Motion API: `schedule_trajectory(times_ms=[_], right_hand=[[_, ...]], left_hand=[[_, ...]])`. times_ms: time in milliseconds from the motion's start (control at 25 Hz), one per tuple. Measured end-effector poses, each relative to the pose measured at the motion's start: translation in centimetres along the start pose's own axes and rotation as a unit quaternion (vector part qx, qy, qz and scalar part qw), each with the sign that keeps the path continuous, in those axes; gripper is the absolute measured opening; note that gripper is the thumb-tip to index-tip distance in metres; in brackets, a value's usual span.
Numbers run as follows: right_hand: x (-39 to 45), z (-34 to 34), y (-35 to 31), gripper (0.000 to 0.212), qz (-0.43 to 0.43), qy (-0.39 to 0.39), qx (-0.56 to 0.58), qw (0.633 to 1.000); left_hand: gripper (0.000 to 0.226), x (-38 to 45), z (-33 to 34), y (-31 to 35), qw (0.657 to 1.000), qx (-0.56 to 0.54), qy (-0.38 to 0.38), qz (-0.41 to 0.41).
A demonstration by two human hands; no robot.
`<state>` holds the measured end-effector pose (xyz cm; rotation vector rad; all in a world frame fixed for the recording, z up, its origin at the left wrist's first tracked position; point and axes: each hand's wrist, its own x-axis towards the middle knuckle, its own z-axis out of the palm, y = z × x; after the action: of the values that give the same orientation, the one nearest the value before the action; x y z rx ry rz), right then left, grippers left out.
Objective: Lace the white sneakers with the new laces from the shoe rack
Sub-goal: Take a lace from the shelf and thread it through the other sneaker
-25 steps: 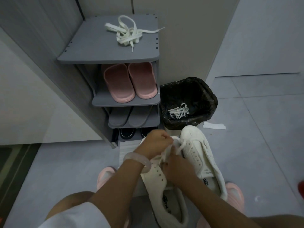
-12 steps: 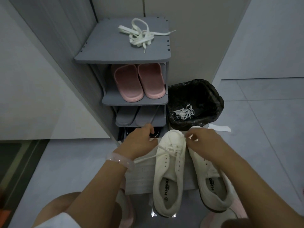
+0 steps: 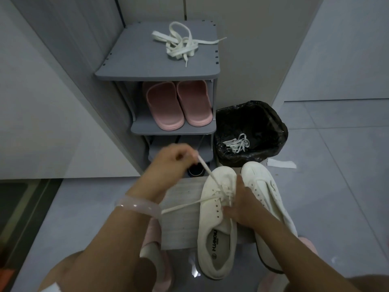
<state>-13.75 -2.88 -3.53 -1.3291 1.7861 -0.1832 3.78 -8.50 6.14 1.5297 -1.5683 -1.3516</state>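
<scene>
While the left hand [image 3: 174, 158] pulls lace [image 3: 207, 169], sneaker [image 3: 219, 220] points toe toward rack [image 3: 147, 68].

The left hand [image 3: 174, 158] pinches a white lace [image 3: 207, 169] running taut from the left sneaker [image 3: 216, 228]; at its 3 o'clock, the right hand [image 3: 242, 205] grips the eyelet area; the right sneaker [image 3: 265, 186] lies alongside.

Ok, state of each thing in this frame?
Left sneaker: partly laced.
Right sneaker: unlaced.
Left hand: pinching the lace end, pulled taut.
Right hand: resting on the left sneaker's eyelets, grip unclear.
Spare lace: bundled on the rack top.
Bin: open, old laces inside.
</scene>
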Motion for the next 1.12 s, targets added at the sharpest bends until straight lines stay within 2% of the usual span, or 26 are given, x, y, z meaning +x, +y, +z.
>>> schedule_trajectory(times_ms=[40,80,120,160,200,240,280,320,360,400,480,600,720,760,920,1040,1120], right_hand=[[0.0,0.1,0.1,0.101,-0.001,-0.003,0.0,1.0],[0.0,0.2,0.1,0.101,0.002,-0.008,0.004,1.0],[0.1,0.3,0.2,0.103,0.002,-0.008,0.009,1.0],[0.0,0.3,0.2,0.104,0.005,-0.004,0.015,1.0],[0.1,0.4,0.4,0.104,0.002,-0.002,0.017,1.0],[0.1,0.3,0.3,0.099,0.0,-0.003,0.014,1.0],[0.0,0.1,0.3,0.09,-0.002,-0.002,0.005,1.0],[-0.1,-0.2,0.3,0.079,-0.005,0.004,-0.006,1.0],[-0.2,-0.5,0.5,0.067,-0.013,0.016,-0.014,1.0],[-0.3,-0.8,0.6,0.057,-0.019,0.026,-0.016,0.999],[-0.4,-1.3,0.8,0.042,-0.033,0.037,0.004,0.999],[-0.4,-0.8,0.8,0.025,-0.057,0.055,0.037,0.996],[-0.3,-0.5,0.4,0.018,-0.075,0.068,0.03,0.994],[-0.2,-0.4,0.2,0.025,-0.08,0.059,0.026,0.995],[0.0,0.1,-0.2,0.074,-0.074,-0.016,-0.009,0.997],[-0.1,0.1,-0.3,0.08,-0.067,-0.012,-0.013,0.998],[-0.1,-0.1,-0.3,0.081,-0.063,-0.009,-0.005,0.998]], left_hand=[[0.037,-0.1,-1.1,0.7,0.983,-0.182,0.026,-0.003],[0.038,-0.1,-2.3,1.1,0.932,-0.36,0.044,-0.009],[0.036,-0.1,-3.4,1.4,0.871,-0.489,0.054,-0.012],[0.035,0.0,-4.1,1.5,0.831,-0.552,0.069,-0.019],[0.035,0.1,-4.3,1.4,0.831,-0.548,0.09,-0.037],[0.034,0.5,-4.1,1.1,0.875,-0.467,0.113,-0.064],[0.032,0.8,-3.5,0.5,0.942,-0.297,0.127,-0.088],[0.026,1.1,-2.8,-0.3,0.985,-0.073,0.123,-0.099],[0.018,1.4,-1.9,-1.4,0.984,0.12,0.094,-0.09],[0.019,1.5,-0.9,-2.5,0.962,0.259,0.042,-0.076],[0.031,1.5,1.3,-4.4,0.919,0.384,-0.073,-0.049],[0.028,1.0,4.8,-6.1,0.888,0.426,-0.17,0.029],[0.027,0.7,6.3,-6.5,0.885,0.431,-0.175,0.026],[0.027,0.6,6.6,-6.5,0.883,0.435,-0.175,0.016],[0.028,0.6,7.0,-6.5,0.879,0.44,-0.184,-0.02],[0.025,1.1,6.7,-6.2,0.891,0.384,-0.238,-0.046],[0.034,1.4,5.9,-5.3,0.911,0.329,-0.239,-0.071]])
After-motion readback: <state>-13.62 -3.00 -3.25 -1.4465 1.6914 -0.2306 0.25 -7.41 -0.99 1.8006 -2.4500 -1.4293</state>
